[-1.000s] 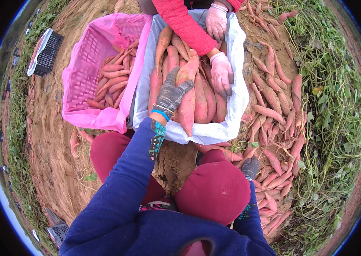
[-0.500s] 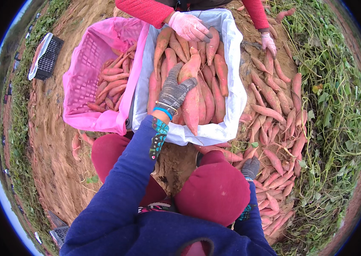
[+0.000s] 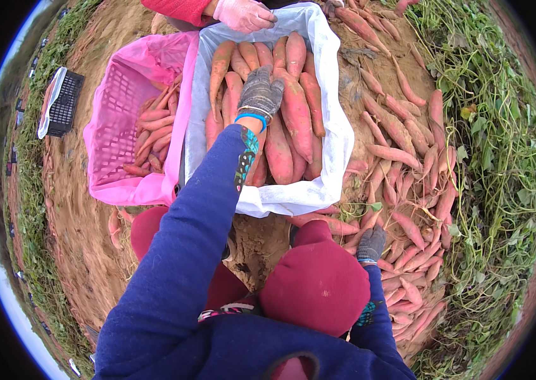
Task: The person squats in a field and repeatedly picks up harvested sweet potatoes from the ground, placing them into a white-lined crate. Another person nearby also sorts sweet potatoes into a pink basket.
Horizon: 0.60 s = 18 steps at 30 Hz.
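My left hand (image 3: 260, 96), in a grey glove, lies on the sweet potatoes inside a white-lined crate (image 3: 336, 136). Its fingers are stretched forward beside the upper end of a large sweet potato (image 3: 296, 114), which rests on top of the others. At my right knee, my right hand (image 3: 371, 244), also gloved in grey, reaches down onto the sweet potato pile (image 3: 410, 263) on the ground. Its fingers extend over the roots; their tips are partly hidden. I see no sweet potato lifted in either hand.
A pink-lined crate (image 3: 106, 136) with smaller sweet potatoes adjoins the white-lined one on the left. Across from me, a co-worker's pale-gloved hand (image 3: 245, 14) hovers by the far rim. Green vines (image 3: 502, 171) border the pile; a black crate (image 3: 65, 101) stands far left.
The large sweet potato has gone down onto the others, and my left hand has come off it toward its upper left. The co-worker's hand has withdrawn from over the crate to its far rim.
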### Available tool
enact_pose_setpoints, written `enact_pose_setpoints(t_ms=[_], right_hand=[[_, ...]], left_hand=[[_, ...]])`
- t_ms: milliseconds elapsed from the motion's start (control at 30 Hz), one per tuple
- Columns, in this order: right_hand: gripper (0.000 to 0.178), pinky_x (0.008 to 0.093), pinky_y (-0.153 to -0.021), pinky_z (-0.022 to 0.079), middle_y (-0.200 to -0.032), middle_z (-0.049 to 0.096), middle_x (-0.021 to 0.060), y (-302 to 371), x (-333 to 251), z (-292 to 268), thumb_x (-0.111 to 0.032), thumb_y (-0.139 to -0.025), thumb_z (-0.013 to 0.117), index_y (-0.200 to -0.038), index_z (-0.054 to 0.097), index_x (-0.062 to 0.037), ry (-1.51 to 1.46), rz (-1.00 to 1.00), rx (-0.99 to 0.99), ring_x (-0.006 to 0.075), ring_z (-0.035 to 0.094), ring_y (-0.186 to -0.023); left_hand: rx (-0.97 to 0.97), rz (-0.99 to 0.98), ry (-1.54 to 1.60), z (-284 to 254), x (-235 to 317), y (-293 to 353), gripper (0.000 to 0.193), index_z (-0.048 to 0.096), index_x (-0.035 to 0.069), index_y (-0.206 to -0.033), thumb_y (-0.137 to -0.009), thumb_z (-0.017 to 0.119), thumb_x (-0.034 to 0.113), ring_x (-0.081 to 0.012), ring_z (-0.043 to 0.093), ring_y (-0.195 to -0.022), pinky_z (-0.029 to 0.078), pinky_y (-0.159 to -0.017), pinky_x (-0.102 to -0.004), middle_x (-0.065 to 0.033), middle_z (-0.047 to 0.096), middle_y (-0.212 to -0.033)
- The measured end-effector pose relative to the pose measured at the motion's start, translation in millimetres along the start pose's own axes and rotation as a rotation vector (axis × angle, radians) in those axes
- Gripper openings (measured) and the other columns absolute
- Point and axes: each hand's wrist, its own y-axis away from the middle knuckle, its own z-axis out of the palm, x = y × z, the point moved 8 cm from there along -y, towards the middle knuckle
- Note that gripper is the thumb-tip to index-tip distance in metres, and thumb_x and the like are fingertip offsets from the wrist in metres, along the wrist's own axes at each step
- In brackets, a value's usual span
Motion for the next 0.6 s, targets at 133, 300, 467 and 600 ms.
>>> enact_pose_setpoints(t_ms=[133,300,467,600], right_hand=[[0.027,0.0473,-0.081,0.044,-0.088,0.063,0.0213,0,2,3,-0.024,-0.085,0.054,-0.095,0.062,-0.0001,0.033,0.038,-0.039,0.0388,0.058,-0.09],[0.028,0.0476,-0.082,0.044,-0.09,0.062,0.0226,-1,1,2,-0.024,-0.085,0.054,-0.097,0.061,0.0009,0.012,0.074,-0.094,0.0394,0.057,-0.091],[0.029,0.0477,-0.082,0.044,-0.091,0.062,0.023,-1,1,3,-0.024,-0.085,0.054,-0.099,0.061,0.0011,0.0,0.068,-0.085,0.0401,0.057,-0.091],[0.033,0.0477,-0.082,0.044,-0.094,0.063,0.0228,-3,5,7,-0.023,-0.084,0.054,-0.106,0.061,0.0011,-0.054,0.093,-0.069,0.0398,0.057,-0.092]], left_hand=[[-0.112,-0.03,-0.36,6,-34,-34,0.058,0.04,0.002,-0.137,-0.089,0.053,0.031,-0.0365,0.05,-0.122,0.041,-0.101,-0.0414,-0.0277,0.047,-0.133],[-0.43,-0.26,-0.488,32,-82,-51,0.056,0.037,0.0,-0.139,-0.093,0.048,0.029,-0.0292,0.048,-0.126,0.04,-0.103,-0.0379,-0.0245,0.049,-0.133],[-0.323,0.287,-0.854,34,-55,-71,0.035,0.06,0.004,-0.117,-0.093,0.05,0.027,-0.0266,0.063,-0.103,0.048,-0.091,-0.0356,-0.0177,0.063,-0.115],[-0.399,-0.307,0.092,-21,-58,-108,0.044,0.064,0.015,-0.118,-0.081,0.068,0.038,-0.0307,0.064,-0.103,0.049,-0.091,-0.033,-0.0175,0.063,-0.116]])
